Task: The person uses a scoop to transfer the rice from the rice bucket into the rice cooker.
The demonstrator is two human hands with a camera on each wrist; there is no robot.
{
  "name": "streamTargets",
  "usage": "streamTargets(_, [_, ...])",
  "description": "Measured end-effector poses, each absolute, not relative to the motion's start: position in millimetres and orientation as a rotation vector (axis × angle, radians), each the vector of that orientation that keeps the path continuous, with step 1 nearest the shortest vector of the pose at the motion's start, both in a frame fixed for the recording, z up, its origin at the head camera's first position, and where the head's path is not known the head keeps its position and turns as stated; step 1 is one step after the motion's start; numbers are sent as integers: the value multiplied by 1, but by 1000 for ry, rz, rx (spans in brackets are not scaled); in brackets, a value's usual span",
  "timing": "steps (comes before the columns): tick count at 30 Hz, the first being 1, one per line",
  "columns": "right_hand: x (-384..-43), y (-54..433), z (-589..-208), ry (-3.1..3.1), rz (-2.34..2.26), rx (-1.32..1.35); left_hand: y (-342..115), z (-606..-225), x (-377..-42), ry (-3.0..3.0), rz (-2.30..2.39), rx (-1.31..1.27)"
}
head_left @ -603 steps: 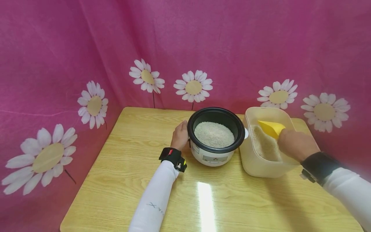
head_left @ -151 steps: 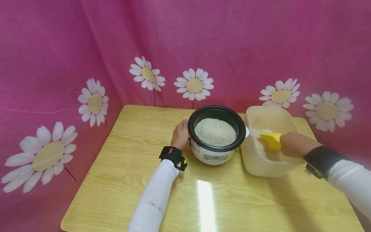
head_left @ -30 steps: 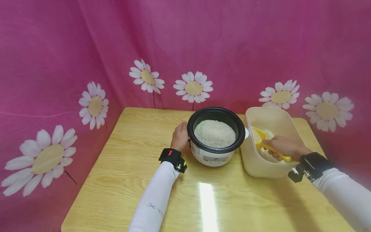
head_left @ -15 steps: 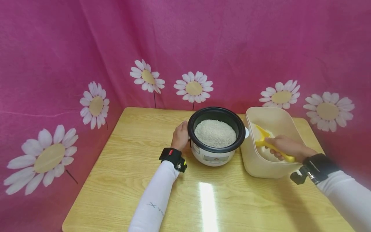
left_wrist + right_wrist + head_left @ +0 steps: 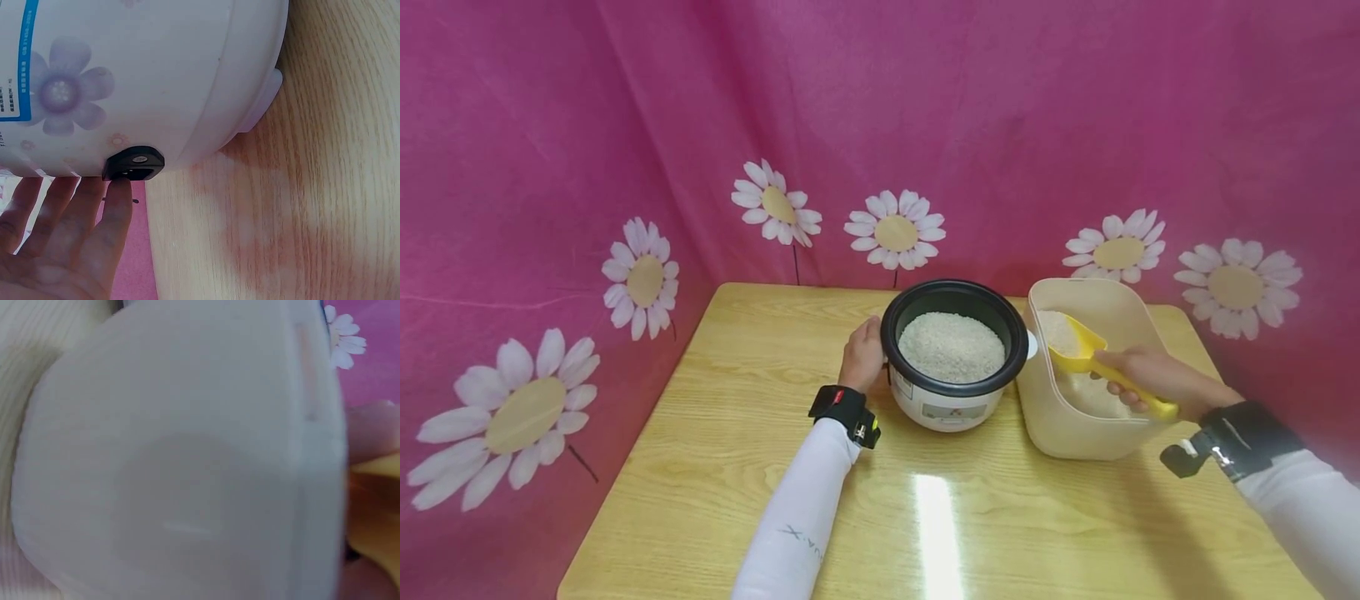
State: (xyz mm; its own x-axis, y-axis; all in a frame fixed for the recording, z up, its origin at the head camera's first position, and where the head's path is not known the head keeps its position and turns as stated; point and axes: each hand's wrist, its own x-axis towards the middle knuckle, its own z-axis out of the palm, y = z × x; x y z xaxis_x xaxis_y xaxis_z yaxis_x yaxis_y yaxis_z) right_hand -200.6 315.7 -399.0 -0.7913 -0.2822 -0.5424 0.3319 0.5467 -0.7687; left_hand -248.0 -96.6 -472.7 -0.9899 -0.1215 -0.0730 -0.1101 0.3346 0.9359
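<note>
A white rice cooker with a black inner pot stands on the table, the pot heaped with uncooked rice. Against the cooker's left side rests my left hand. In the left wrist view its fingers reach out fairly straight, one touching the black socket. My right hand grips the handle of a yellow scoop, whose bowl carries rice at the mouth of the cream rice bin. The bin's wall hides most of that hand in the right wrist view.
Both containers sit side by side toward the back right of the wooden table. The bin's raised rim lies under the right hand. A pink daisy-printed curtain hangs behind and along the left.
Over the last second the scoop has come up out of the bin's rice, loaded and levelled. Compared with 20 seconds ago, the pot's rice looks slightly higher. My left hand stays put.
</note>
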Motion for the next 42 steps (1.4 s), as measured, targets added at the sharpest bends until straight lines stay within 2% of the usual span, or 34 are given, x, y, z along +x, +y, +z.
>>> streamTargets(35, [-162,336,-374,2165,-1506,187,-97,-474,-249,-2544,-1805,244])
streamTargets(42, [-156,329,-362,2147,-1540,141,-96,-475,-249,-2548,-1799,237])
